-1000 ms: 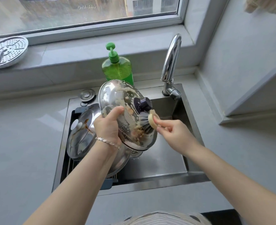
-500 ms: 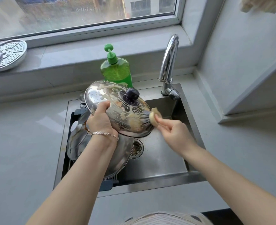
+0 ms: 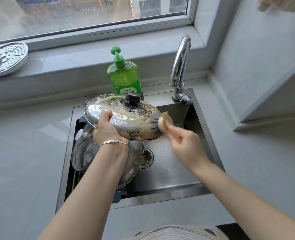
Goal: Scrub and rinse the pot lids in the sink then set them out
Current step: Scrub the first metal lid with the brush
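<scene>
Silver pot lid (image 3: pixel 126 116) is held up over the sink (image 3: pixel 203 122), round side up, with its dark knob (image 3: pixel 132 98) on top. It has soapy foam and brown smears all over it. The left hand (image 3: pixel 106 130) grips the lid's near left rim, thumb on top and fingers curled under. The right hand (image 3: pixel 183 142) is a bit blurry, but its fingers pinch a small brush (image 3: pixel 162 122), and the bristles press on the lid's right edge.

Under the held lid, a second lid (image 3: pixel 84 153) leans in the left side of the sink. Beside it is a bigger shiny piece (image 3: pixel 134 161), partly hidden by the arm. A green soap bottle (image 3: pixel 125 78) stands behind the lid, next to the bent tap (image 3: pixel 179 66). A round plate with holes (image 3: pixel 6 58) rests on the window ledge, far left.
</scene>
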Demonstrator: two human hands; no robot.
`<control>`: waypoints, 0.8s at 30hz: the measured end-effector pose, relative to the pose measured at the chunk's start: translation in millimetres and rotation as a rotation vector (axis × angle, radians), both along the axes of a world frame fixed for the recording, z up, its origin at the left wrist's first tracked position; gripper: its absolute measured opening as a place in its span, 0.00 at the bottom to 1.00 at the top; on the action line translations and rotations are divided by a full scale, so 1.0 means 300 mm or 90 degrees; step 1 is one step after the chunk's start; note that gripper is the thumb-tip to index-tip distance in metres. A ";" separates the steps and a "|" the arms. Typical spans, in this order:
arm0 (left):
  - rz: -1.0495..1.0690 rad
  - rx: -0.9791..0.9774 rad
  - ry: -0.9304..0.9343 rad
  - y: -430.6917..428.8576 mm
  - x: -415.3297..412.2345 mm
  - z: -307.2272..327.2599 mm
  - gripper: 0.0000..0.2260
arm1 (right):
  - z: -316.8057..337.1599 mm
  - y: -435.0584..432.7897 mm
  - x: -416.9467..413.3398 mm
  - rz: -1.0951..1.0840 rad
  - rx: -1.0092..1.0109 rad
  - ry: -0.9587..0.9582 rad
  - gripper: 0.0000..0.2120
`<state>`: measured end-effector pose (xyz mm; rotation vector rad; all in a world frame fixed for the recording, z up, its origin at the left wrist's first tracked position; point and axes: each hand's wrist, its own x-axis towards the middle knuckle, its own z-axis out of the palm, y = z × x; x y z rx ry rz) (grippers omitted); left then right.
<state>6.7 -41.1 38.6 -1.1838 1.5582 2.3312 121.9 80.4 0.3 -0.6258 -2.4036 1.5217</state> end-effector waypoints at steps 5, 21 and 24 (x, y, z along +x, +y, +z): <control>0.018 0.005 0.011 0.007 -0.002 0.006 0.17 | 0.013 -0.059 0.045 0.027 -0.043 0.047 0.20; -0.167 0.110 0.140 -0.054 0.052 0.031 0.16 | -0.067 0.072 -0.011 -0.157 -0.303 -0.090 0.18; -0.190 0.165 0.147 -0.078 0.034 0.042 0.26 | -0.047 0.029 0.049 -0.089 -0.287 -0.070 0.19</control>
